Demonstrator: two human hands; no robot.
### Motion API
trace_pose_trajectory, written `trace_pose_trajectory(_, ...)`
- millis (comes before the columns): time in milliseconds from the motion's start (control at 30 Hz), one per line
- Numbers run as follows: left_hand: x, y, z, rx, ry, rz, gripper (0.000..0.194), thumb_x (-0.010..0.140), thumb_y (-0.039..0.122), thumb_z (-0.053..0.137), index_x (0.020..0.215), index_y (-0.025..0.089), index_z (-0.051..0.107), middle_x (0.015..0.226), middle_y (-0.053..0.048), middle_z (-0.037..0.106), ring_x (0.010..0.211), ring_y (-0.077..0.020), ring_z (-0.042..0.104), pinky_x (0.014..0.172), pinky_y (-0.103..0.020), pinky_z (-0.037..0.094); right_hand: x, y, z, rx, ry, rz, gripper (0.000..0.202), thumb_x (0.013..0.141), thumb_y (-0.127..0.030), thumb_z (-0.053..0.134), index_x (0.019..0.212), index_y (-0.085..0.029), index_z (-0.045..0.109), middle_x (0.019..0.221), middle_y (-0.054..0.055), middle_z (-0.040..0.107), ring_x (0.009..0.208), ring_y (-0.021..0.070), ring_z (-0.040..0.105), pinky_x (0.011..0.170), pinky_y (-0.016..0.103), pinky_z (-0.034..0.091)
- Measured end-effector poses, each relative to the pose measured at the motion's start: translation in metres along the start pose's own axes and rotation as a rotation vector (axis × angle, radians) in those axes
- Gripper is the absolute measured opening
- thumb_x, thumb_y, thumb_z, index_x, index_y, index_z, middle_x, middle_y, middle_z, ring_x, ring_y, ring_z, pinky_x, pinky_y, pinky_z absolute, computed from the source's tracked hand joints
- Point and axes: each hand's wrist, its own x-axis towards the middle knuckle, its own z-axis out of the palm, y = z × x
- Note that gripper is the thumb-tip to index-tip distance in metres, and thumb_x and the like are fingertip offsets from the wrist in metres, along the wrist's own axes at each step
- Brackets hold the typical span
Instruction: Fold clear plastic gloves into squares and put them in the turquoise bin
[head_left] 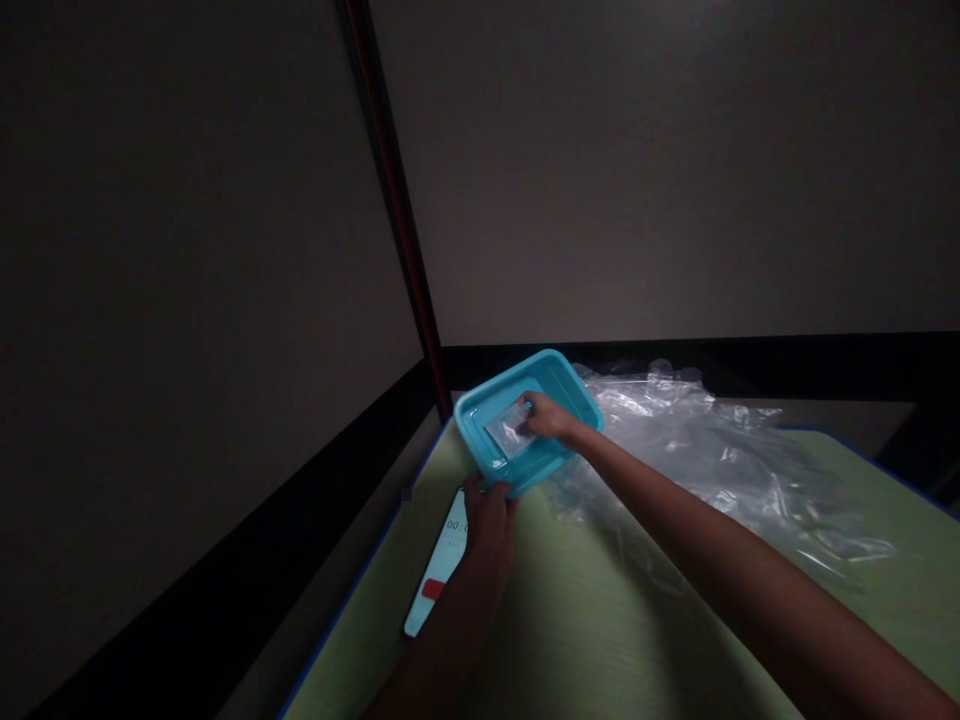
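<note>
Tray (568, 390) | hands (549, 418) — left at rim, right on packet (504, 434) | table (570, 610) room nearside

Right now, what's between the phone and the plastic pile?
In the head view, the left hand, holding the near corner of the blue tray, and some green tabletop lie between the phone and the clear plastic pile.

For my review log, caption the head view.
Left hand at a blue tray, right hand holding a clear packet inside.
</note>
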Motion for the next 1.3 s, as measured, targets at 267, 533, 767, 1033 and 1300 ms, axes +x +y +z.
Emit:
trace_pose_trajectory(267, -0.01, 0.009, 0.008, -0.011, 0.019, -0.03, 0.026, 0.081, 0.004, 0.055, 0.104, 0.015, 0.054, 0.09, -0.003, 0.061, 0.074, -0.0125, 0.061, 0.067, -0.026, 0.051, 0.012, -0.004, -0.004, -0.11, -0.165, -0.179, 0.032, 0.087, -0.032, 0.054, 0.115, -0.016, 0.054, 0.115, 0.007, 0.056, 0.096, 0.0215, 0.058, 0.079, 0.041, 0.05)
trace_pose_trajectory(533, -0.012, 0.016, 0.013, -0.052, 0.061, -0.078, 0.031, 0.066, -0.01, 0.048, 0.08, 0.019, 0.047, 0.065, 0.003, 0.057, 0.051, -0.0076, 0.056, 0.052, -0.017, 0.046, 0.034, -0.01, -0.017, -0.203, -0.267, -0.316, 0.032, 0.087, -0.032, 0.054, 0.115, -0.016, 0.054, 0.116, 0.007, 0.056, 0.097, 0.0214, 0.058, 0.08, 0.041, 0.05)
trace_pose_trajectory(767, -0.012, 0.017, 0.012, -0.083, 0.035, -0.067, 0.033, 0.064, -0.009, 0.048, 0.081, 0.019, 0.048, 0.064, 0.003, 0.058, 0.052, -0.0079, 0.057, 0.052, -0.017, 0.046, 0.046, -0.008, -0.008, -0.286, -0.383, -0.351, 0.03, 0.088, -0.031, 0.054, 0.114, -0.017, 0.054, 0.115, 0.007, 0.056, 0.096, 0.0206, 0.058, 0.079, 0.041, 0.05)
trace_pose_trajectory(1033, -0.013, 0.016, 0.011, -0.081, 0.029, -0.063, 0.031, 0.065, -0.008, 0.05, 0.081, 0.019, 0.047, 0.062, 0.003, 0.057, 0.05, -0.0079, 0.056, 0.05, -0.017, 0.045, 0.051, -0.004, 0.004, -0.301, -0.399, -0.349, 0.031, 0.088, -0.031, 0.054, 0.115, -0.016, 0.053, 0.115, 0.008, 0.056, 0.096, 0.0206, 0.058, 0.079, 0.041, 0.05)
trace_pose_trajectory(1300, -0.01, 0.013, 0.01, -0.107, -0.01, -0.048, 0.033, 0.063, -0.007, 0.052, 0.081, 0.019, 0.045, 0.063, 0.004, 0.059, 0.052, -0.0078, 0.058, 0.053, -0.017, 0.047, 0.041, -0.003, -0.003, -0.288, -0.404, -0.285, 0.032, 0.088, -0.031, 0.054, 0.116, -0.016, 0.052, 0.116, 0.008, 0.056, 0.096, 0.0204, 0.058, 0.079, 0.041, 0.05)
